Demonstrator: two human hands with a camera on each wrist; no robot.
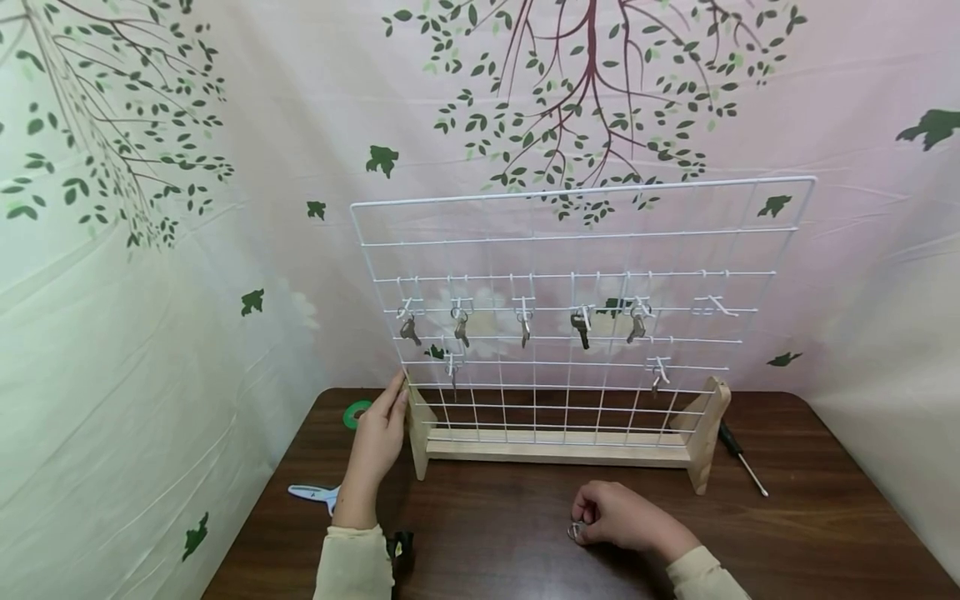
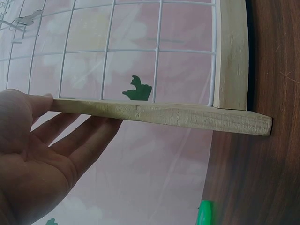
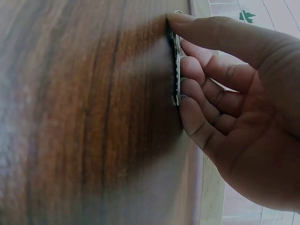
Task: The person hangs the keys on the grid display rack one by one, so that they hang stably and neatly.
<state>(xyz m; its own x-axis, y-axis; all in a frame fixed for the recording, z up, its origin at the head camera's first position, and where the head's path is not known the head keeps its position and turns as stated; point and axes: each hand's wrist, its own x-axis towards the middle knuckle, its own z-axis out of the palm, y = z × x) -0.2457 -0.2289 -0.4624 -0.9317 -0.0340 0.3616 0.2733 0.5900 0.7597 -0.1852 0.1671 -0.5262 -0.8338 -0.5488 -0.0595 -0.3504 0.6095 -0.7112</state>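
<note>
My left hand (image 1: pixel 381 437) grips the left wooden upright (image 2: pixel 159 115) of a stand, thumb on one side and fingers on the other. That stand holds a white wire grid rack (image 1: pixel 534 385), upright on the table. In front of it, low over the tabletop, my right hand (image 1: pixel 626 517) pinches a key (image 3: pixel 177 70) by its edges. The key's ring (image 1: pixel 575 531) shows past the fingertips; part of the key is hidden. Keys on rings, such as a dark-headed key (image 1: pixel 581 327), hang from white hooks on the grid. One upper-right hook (image 1: pixel 718 305) bears no key.
On the brown wooden table (image 1: pixel 487 521), a screwdriver (image 1: pixel 742 460) lies right of the stand. A green tape roll (image 1: pixel 356 414) sits behind my left hand. A light-blue handled tool (image 1: pixel 313 493) and a black object (image 1: pixel 402 550) lie beside my left forearm. Printed cloth walls surround the table.
</note>
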